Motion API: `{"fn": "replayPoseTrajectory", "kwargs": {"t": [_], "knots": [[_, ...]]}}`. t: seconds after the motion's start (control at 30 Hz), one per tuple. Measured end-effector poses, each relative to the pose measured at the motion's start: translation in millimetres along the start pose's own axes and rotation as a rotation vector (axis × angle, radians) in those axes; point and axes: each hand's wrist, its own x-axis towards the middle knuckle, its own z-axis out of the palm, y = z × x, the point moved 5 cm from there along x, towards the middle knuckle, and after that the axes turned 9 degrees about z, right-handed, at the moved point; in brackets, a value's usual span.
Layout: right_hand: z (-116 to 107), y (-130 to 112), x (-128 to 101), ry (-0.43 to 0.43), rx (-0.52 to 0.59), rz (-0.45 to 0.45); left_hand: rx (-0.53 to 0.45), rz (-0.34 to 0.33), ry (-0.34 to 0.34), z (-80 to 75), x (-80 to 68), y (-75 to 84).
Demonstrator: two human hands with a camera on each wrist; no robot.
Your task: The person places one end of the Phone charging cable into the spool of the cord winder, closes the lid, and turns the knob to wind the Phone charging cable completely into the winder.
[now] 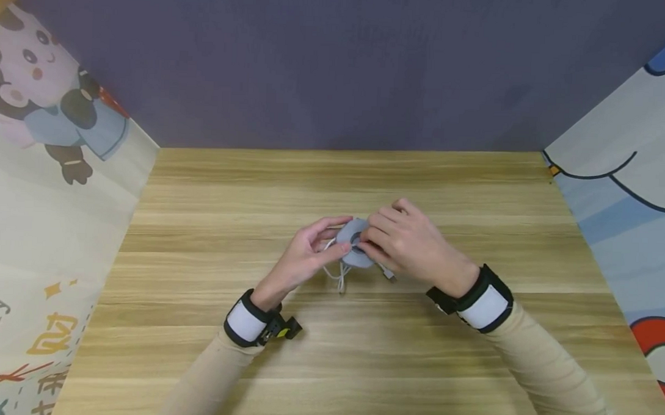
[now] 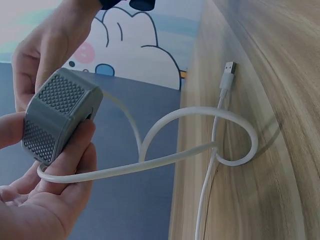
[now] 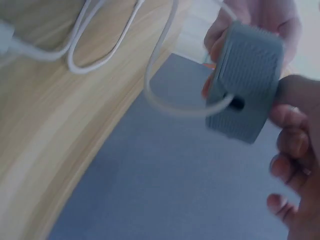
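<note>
Seen from the head camera, both hands meet a little past the middle of the wooden bench (image 1: 360,367), holding a small grey cable winder (image 1: 355,250) between them above the boards. The left hand (image 1: 309,255) comes in from about 7 o'clock of the winder; its grip is curled round the near and left edges, thumb on one side and fingers on the other, as the left wrist view shows, where the grey winder (image 2: 57,114) with its dimpled face sits pinched between thumb and fingers (image 2: 75,165). The right hand (image 1: 410,244) comes in from about 4 o'clock and covers the right part of the winder, its grip folded over the top, fingertips pressing near the dark centre hole. In the right wrist view the winder (image 3: 247,85) is held between the two hands, with the right hand's fingers (image 3: 292,142) on its lower right edge. A white cable (image 2: 200,150) runs out of the winder's side, loops once and trails down onto the bench at about 6 o'clock of the winder; its USB plug (image 2: 228,75) lies flat on the wood. Both forearms wear beige sleeves and black-and-white wrist bands (image 1: 485,305). Cartoon-printed panels (image 1: 53,161) stand at 9 and 3 o'clock of the bench, and a dark purple wall (image 1: 337,67) closes 12 o'clock.
</note>
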Motion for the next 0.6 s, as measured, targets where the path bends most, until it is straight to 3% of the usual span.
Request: {"fn": "replayPoseTrajectory", "kwargs": {"t": [0.33,0.6], "knots": [[5.4,-4.3,-4.1,0.115,0.08,0.239,0.015,0.022,0.061,0.1,-1.0,-1.7],[10.6,-10.6,-7.8,0.213,0.095,0.387,0.035,-0.031,0.087,0.2,-2.0,-4.4]]}}
